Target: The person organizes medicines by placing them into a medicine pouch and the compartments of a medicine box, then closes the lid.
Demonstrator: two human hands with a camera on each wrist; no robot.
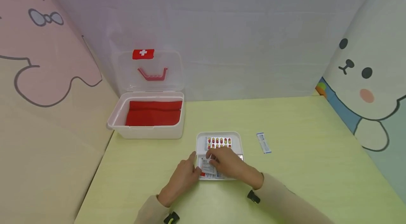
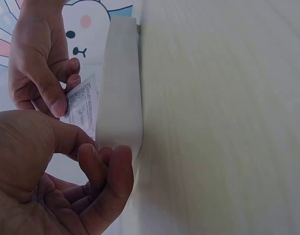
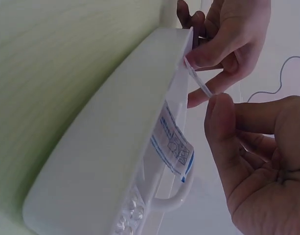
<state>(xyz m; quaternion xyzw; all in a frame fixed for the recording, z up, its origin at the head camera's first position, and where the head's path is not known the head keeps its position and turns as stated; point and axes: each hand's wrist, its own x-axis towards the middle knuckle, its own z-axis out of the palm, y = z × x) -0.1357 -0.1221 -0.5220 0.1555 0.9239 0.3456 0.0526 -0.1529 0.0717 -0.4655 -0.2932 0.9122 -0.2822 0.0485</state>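
Note:
A white divided tray lies on the table with a blister pack of red-and-yellow capsules in its far part. My left hand grips the tray's left side, fingertips against the outer wall. A small flat white printed packet is pinched between thumb and fingers of my right hand, tilted over the near left compartment. Another white packet with blue print sticks up from the tray in the right wrist view. Clear blisters show beside it. My right hand hides part of the near compartments.
A clear-lidded white first-aid box stands open at the back left, with red cloth inside. To the tray's right lies a narrow white-and-blue sachet. Printed cloth walls close off the table's back and sides.

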